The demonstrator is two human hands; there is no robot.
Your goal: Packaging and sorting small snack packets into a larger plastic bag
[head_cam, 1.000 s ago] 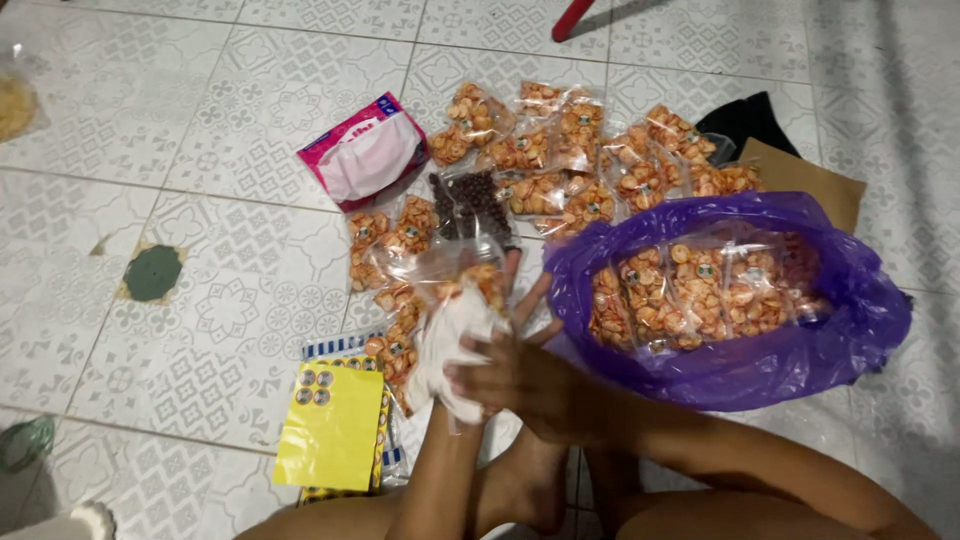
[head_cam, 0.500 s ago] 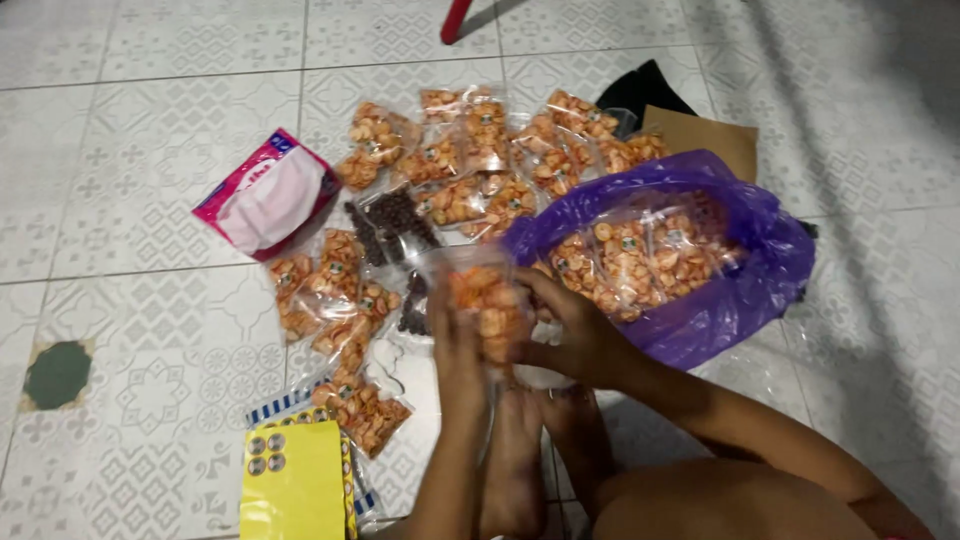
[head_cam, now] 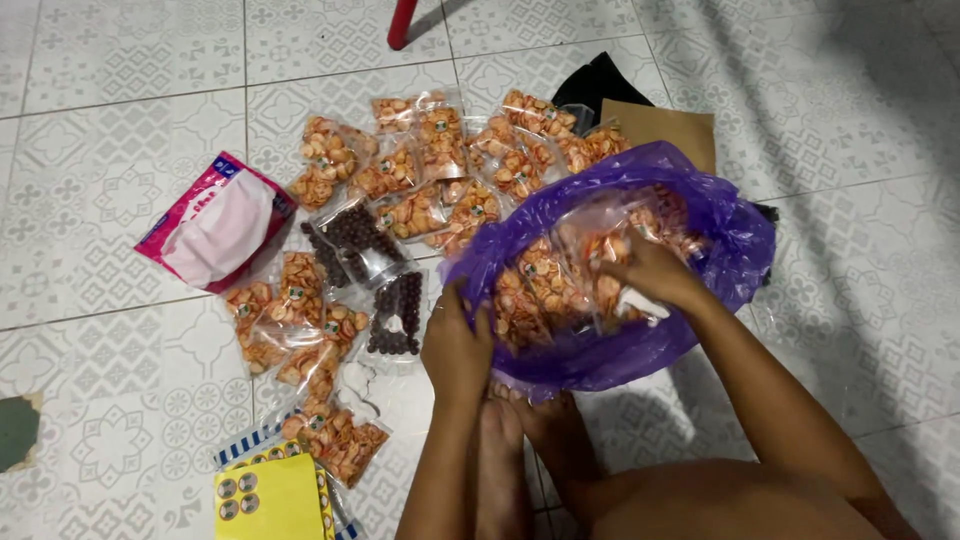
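Note:
A purple plastic bag [head_cam: 720, 215] lies open on the tiled floor, filled with clear packets of orange snacks. My left hand [head_cam: 455, 345] grips the bag's near left rim. My right hand [head_cam: 650, 275] is inside the bag, fingers closed on a clear snack packet [head_cam: 610, 262]. More orange snack packets [head_cam: 430, 170] are spread over the floor to the left, with two packets of dark brown balls [head_cam: 375, 265] among them. My bare feet [head_cam: 500, 440] rest below the bag.
A pink and white tissue pack [head_cam: 215, 222] lies at left. A yellow sticker sheet [head_cam: 268, 497] sits at the bottom left. Brown cardboard [head_cam: 665, 125] and a black cloth [head_cam: 595, 82] lie behind the bag. A red furniture leg [head_cam: 402, 22] stands at the top.
Both hands held a snack packet in front of me before. Now my right hand has carried it into the purple bag and my left hand has moved to the bag's rim.

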